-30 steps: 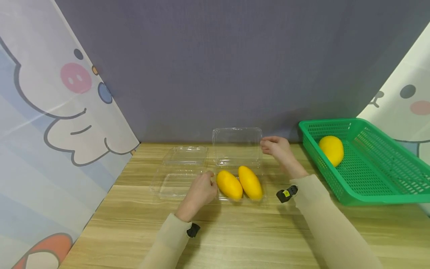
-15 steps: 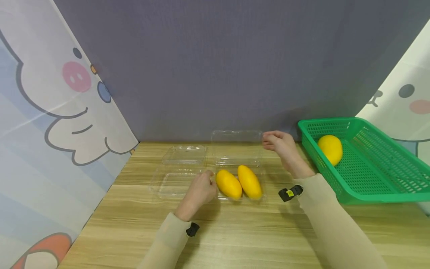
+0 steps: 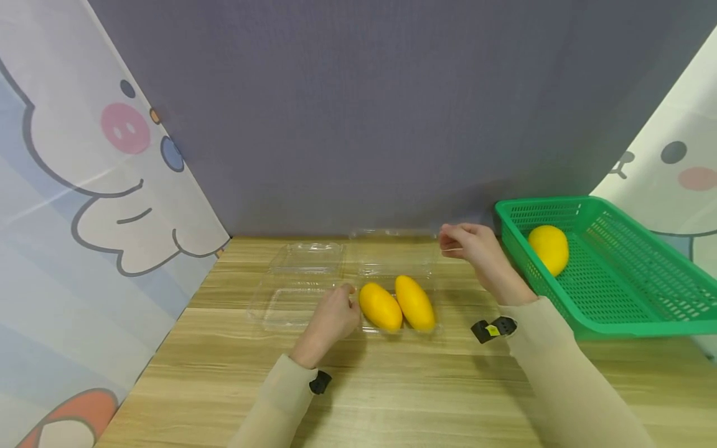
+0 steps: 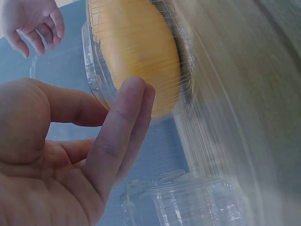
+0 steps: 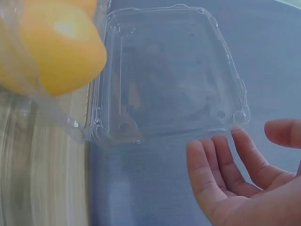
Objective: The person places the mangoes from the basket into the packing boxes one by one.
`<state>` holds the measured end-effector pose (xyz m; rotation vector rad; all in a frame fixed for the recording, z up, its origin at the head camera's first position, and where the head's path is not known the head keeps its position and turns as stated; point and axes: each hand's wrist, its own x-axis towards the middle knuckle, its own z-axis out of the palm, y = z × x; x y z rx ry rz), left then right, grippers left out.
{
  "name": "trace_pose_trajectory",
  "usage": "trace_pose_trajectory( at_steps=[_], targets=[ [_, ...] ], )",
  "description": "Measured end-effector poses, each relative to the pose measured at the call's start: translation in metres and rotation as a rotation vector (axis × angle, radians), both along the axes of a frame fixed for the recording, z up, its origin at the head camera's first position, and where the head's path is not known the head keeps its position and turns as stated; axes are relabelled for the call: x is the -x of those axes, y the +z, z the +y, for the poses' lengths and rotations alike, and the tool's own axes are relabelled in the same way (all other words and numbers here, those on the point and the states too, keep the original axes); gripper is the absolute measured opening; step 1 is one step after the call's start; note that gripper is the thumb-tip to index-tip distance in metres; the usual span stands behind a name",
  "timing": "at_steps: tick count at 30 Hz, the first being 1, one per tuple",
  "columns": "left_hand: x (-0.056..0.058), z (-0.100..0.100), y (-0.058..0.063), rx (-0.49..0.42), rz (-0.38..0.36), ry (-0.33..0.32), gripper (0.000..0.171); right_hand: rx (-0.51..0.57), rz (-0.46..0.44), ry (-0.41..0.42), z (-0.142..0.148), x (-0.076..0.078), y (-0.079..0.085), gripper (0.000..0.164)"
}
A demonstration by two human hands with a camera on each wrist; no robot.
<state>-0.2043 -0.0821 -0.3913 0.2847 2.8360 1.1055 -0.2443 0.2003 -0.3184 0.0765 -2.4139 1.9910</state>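
Clear plastic lid [image 3: 394, 255] tilted back, just left of the right hand [image 3: 470, 246]

Joined along its lower edge to a clear plastic box [image 3: 368, 328] on the table [image 3: 392, 398], with a hinge line running side to side. Inside the box, two yellow fruits side by side: left fruit [image 3: 381, 307] and right fruit [image 3: 415, 303], long axes both slanting from far left to near right. Behind them, the lid, leaning away toward the grey panel [image 3: 358, 112].

Most telling relation, by judgement: upper right corner of the lid against the right hand, the nearer of the two to it. Grip there loosely spread, pinching nothing visible; fingertips at or just beside that corner, cannot tell whether touching. At the left side of the box, beside the left fruit, the left hand [image 3: 336, 314]. Grip there drawn together, seemingly pinching the box rim between thumb and fingers.

Farther out, left of the left hand, a second clear plastic box [image 3: 285, 306], its own lid tipped back. Right of the right hand, a green basket [image 3: 627, 331], with a third yellow fruit [image 3: 549, 250] inside, near the left wall.
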Motion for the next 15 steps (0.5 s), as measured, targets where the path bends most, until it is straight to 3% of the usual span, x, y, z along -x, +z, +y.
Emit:
trace_pose_trajectory(
  at_steps=[9,15],
  targets=[
    [0.001,-0.002,-0.001,-0.020,0.014,-0.009,0.044,-0.071,-0.083,0.032,0.002,-0.007,-0.006,0.035],
    [0.002,-0.003,0.000,-0.019,0.003,0.005,0.042,-0.046,-0.125,0.070,0.003,-0.012,-0.013,0.035]
  ],
)
